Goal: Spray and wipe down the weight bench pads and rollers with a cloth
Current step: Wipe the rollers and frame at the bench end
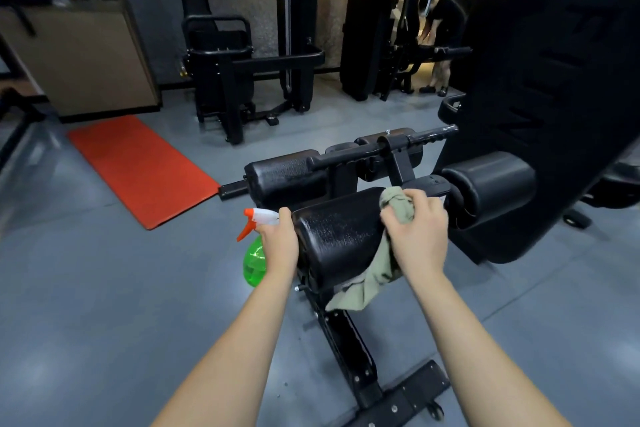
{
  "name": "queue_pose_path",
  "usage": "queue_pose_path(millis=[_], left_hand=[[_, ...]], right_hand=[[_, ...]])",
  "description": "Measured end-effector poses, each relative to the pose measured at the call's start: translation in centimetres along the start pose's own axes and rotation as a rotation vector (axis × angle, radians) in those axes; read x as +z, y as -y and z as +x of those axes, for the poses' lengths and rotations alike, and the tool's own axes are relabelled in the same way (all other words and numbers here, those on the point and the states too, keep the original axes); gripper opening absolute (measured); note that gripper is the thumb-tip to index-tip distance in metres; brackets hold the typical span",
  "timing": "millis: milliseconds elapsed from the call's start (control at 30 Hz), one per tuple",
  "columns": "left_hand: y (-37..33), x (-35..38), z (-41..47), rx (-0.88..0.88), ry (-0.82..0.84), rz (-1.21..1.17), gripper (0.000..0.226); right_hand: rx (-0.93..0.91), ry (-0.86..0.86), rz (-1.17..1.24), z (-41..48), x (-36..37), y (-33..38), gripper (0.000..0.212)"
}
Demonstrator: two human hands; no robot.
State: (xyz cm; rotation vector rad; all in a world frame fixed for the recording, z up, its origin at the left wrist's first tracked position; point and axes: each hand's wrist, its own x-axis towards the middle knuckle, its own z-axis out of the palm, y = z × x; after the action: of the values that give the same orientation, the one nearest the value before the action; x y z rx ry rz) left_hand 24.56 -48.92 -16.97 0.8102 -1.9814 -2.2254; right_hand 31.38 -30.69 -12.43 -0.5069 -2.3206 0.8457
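Cloth, olive-green, is lying bunched over the right end of the near roller at the foot end of the bench, with its loose tail hanging down past the roller toward the bench frame. Right hand is gripping the cloth from above, fingers curling into the bunched top and pressing it against the roller. Left hand is gripping a spray bottle just beside the roller's left end; contact with the roller cannot be told. The bottle's green translucent body is hanging below the hand, its white head and orange trigger pointing left, away from the roller. The roller's surface is showing a speckled sheen. A second roller is sitting farther back on the bench's left side, and a third on its right side. The large back pad is rising at the right. An orange mat is lying on the grey floor left of the bench. Another person is bending over a machine in the background.
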Motion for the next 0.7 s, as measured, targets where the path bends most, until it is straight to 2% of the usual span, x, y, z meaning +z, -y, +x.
queue_pose_path(millis=[100, 167, 300, 367, 467, 533, 600, 700], left_hand=[[0.0, 0.0, -0.3, 0.005, 0.003, 0.010, 0.059], [0.0, 0.0, -0.2, 0.009, 0.001, 0.007, 0.059], [-0.2, 0.0, -0.2, 0.032, 0.013, 0.001, 0.051], [-0.2, -0.1, -0.3, 0.034, 0.019, 0.000, 0.046], [-0.3, -0.2, -0.5, 0.036, 0.010, -0.004, 0.051], [-0.1, -0.2, -0.5, 0.030, -0.002, 0.005, 0.055], [0.0, -0.3, -0.6, 0.040, -0.005, 0.005, 0.056], [-0.1, 0.0, -0.5, 0.053, -0.004, -0.019, 0.055]], right_hand=[[0.096, -0.067, -0.013, 0.0, 0.2, 0.2, 0.033], [0.062, -0.063, -0.045, -1.5, 0.8, 1.4, 0.032], [-0.151, 0.097, -0.003, -5.5, 1.0, 2.8, 0.029], [-0.091, 0.152, 0.059, -4.7, 0.1, 1.9, 0.027], [0.071, -0.018, 0.065, -1.7, -0.5, -0.6, 0.027], [0.173, -0.070, 0.063, -0.9, -0.5, -1.2, 0.028], [0.158, -0.098, 0.043, -1.5, -0.1, -0.8, 0.029], [0.006, -0.120, 0.012, -3.9, 1.1, 0.6, 0.031]])
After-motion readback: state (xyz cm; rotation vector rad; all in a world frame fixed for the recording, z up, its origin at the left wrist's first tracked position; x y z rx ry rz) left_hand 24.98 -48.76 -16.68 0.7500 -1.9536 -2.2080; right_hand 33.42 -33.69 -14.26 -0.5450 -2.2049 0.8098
